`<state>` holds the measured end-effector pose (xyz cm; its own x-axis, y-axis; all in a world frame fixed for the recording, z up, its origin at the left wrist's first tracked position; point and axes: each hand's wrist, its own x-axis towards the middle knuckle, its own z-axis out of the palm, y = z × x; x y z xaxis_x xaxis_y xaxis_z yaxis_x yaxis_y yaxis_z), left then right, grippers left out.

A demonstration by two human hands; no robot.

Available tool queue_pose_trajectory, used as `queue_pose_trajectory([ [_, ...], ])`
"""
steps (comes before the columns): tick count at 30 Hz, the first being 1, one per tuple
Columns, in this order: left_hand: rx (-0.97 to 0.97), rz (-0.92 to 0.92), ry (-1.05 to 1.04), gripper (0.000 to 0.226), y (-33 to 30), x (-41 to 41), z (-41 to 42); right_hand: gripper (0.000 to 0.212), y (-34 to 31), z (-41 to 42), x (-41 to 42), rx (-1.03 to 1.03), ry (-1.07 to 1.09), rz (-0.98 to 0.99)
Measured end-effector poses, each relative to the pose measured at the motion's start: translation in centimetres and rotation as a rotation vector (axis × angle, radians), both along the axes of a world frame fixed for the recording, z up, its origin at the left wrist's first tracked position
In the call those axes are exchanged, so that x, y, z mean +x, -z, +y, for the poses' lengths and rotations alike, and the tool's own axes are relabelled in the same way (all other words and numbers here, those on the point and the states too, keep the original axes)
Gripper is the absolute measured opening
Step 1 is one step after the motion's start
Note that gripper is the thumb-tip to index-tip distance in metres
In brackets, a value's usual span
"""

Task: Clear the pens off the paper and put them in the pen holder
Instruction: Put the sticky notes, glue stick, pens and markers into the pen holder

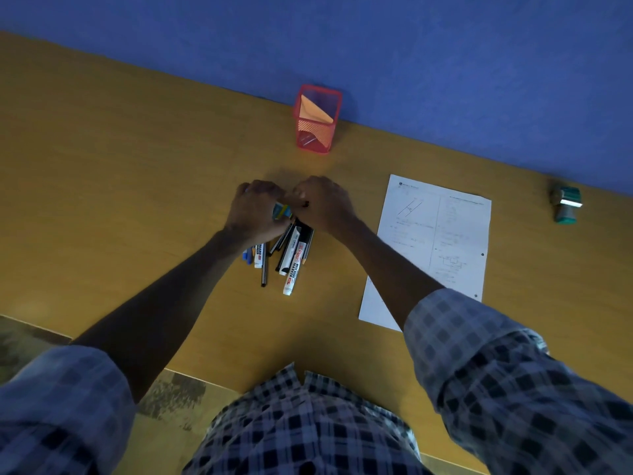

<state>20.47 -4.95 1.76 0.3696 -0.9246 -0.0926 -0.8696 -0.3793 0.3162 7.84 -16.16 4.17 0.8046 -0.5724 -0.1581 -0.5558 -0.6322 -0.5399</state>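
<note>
A person in a blue-and-black checked shirt leans over a yellow-brown wooden bench (137, 186), both hands closed around the far ends of a bundle of pens and whiteboard markers (286, 257). The left hand (255, 209) and right hand (322, 204) meet knuckle to knuckle near the middle of the bench, fingers curled tight over the bundle, with a small blue-and-yellow item (281, 211) pinched between them; what it is cannot be told. The near ends of the pens fan out toward the bench's front edge, among them a white whiteboard marker with red lettering (294, 269), a thin black pen (263, 269) and a blue-capped pen (246, 255). Whether the bundle rests on the bench top or is lifted clear of it cannot be told.

A red wire-mesh square pen holder (317, 135) stands upright at the bench's back edge, against the blue wall (445, 63), well apart from the hands and directly beyond them. An orange folded paper (313, 109) leans inside it.

A white printed sheet of paper (435, 234) lies flat toward the right side of the bench, its lower left part crossed by the right forearm. No pens show on the sheet. A green-and-grey rubber stamp (566, 204) lies near the bench's back right edge.
</note>
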Motion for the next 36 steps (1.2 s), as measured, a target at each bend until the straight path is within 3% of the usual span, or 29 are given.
queue_pose_trajectory([
  [7,0.088,-0.107,0.098,0.053,-0.4,0.5,0.8,0.051,1.4,1.7,0.7,-0.117,-0.089,0.098],
  [12,0.073,-0.103,0.096,0.051,-0.7,0.9,0.7,0.052,1.7,1.8,0.9,-0.174,-0.079,0.082],
  [16,-0.072,-0.033,0.026,0.046,-1.6,1.2,-0.2,0.042,0.8,0.4,0.8,-0.171,0.004,-0.01],
  [21,-0.291,0.042,-0.033,0.046,-4.7,2.1,-3.2,0.041,-2.1,-2.9,1.3,-0.241,0.2,-0.273],
  [26,-0.431,0.026,-0.057,0.04,-7.6,3.2,-7.9,0.045,-4.8,-8.0,2.3,-0.287,0.297,-0.261],
  [30,-0.398,-0.013,-0.048,0.037,-8.1,3.8,-11.0,0.03,-5.4,-11.1,2.8,-0.3,0.314,-0.225],
  [36,-0.252,-0.153,0.034,0.028,-7.0,3.8,-12.9,0.033,-5.1,-12.7,3.6,-0.327,0.213,-0.115],
])
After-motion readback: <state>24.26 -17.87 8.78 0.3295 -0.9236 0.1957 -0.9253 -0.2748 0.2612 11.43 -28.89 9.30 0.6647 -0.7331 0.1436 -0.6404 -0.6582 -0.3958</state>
